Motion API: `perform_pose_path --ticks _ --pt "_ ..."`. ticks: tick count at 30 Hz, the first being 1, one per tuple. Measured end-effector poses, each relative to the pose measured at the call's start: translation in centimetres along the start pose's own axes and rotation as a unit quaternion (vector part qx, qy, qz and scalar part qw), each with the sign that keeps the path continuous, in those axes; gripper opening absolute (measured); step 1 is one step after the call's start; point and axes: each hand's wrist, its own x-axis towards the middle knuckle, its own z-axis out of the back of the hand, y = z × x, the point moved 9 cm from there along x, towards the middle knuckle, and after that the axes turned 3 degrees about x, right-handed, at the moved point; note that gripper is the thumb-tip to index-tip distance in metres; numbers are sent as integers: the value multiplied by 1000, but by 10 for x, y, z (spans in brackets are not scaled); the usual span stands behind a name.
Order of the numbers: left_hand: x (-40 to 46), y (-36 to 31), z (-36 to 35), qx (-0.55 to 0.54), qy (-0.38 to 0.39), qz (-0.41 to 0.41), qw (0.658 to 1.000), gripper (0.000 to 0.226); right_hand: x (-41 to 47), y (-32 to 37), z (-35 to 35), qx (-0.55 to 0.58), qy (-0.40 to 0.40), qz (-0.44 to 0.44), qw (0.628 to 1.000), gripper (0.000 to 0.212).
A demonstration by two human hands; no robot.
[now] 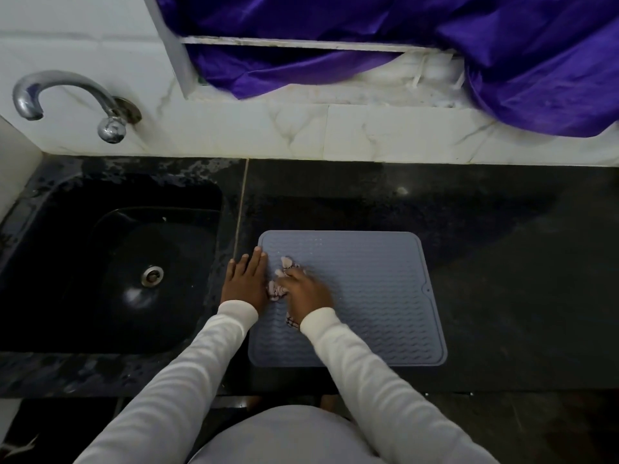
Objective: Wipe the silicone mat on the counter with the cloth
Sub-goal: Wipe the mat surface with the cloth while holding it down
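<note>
A grey-blue ribbed silicone mat (368,296) lies flat on the black counter (502,279), close to its front edge. My right hand (306,291) presses a small crumpled patterned cloth (279,286) onto the mat's left part; bits of cloth stick out past the fingers and by the wrist. My left hand (244,279) lies flat, fingers together, on the mat's left edge and the counter beside it, holding nothing. Both arms wear white sleeves.
A black sink (110,269) with a metal drain (152,275) sits left of the mat. A chrome tap (67,98) sticks out of the white marble wall above it. Purple fabric (435,38) hangs over the ledge behind the counter.
</note>
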Motion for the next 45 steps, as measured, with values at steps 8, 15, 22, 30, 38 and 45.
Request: perform_pose_path --ticks 8,15,22,30,38,45 --pt "-1 3 -3 -19 -33 2 999 57 -34 -48 16 -97 11 -1 995 80" --pt "-4 4 -3 -32 -49 5 998 57 -66 -103 61 -138 19 -50 989 90" --pt "-6 2 -2 -30 -54 9 998 57 -94 -149 80 -140 -12 -122 983 78" --pt "-7 3 1 -34 -39 -2 999 58 -117 -159 107 -73 -126 -196 970 70" --pt "-4 6 3 -22 -11 -28 999 57 -144 -191 126 22 -178 -284 942 43" --pt "-6 7 3 -44 -20 -42 998 81 -115 -116 116 -61 -186 -67 978 60"
